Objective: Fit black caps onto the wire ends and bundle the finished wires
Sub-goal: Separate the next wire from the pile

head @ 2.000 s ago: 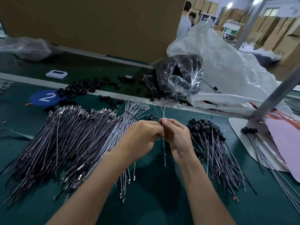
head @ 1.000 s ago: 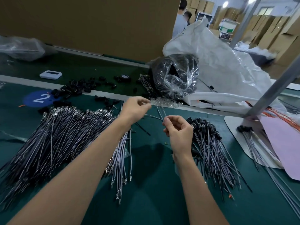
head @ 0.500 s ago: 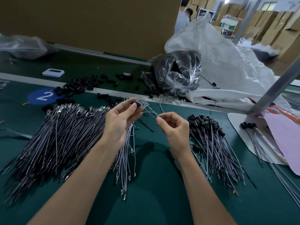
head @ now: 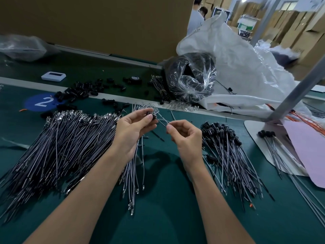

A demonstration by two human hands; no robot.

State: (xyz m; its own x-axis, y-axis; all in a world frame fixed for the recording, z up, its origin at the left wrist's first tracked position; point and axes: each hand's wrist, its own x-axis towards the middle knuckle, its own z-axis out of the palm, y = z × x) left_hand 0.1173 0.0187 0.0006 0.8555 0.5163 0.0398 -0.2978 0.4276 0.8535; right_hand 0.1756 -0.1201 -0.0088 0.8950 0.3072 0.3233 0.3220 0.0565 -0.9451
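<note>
1. The left hand (head: 133, 127) pinches a small black cap (head: 151, 115) between thumb and fingertips. Its fingers cover most of the cap.
2. The right hand (head: 186, 136) pinches a thin grey wire (head: 162, 120) between thumb and forefinger, with its other fingers curled. The wire runs across to the cap, but whether its end is already inside is hard to tell.
3. The heap of uncapped wires (head: 66, 138) lies left of the left hand and is partly hidden under that forearm.
4. The capped wires (head: 226, 143) fan out just right of the right hand.
5. Loose caps (head: 77, 92) are scattered beyond the left hand.
6. Beyond both hands a clear plastic bag (head: 191, 80) holds dark contents, possibly more caps. It leans against a white sack (head: 237, 67).
7. Far right of the right hand, a white tray (head: 253, 127) carries a few capped wires and is cut off by a pink sheet (head: 309, 155).
8. Two seconds ago the hands were pressed together. Now they sit apart, with the wire bridging the gap.
</note>
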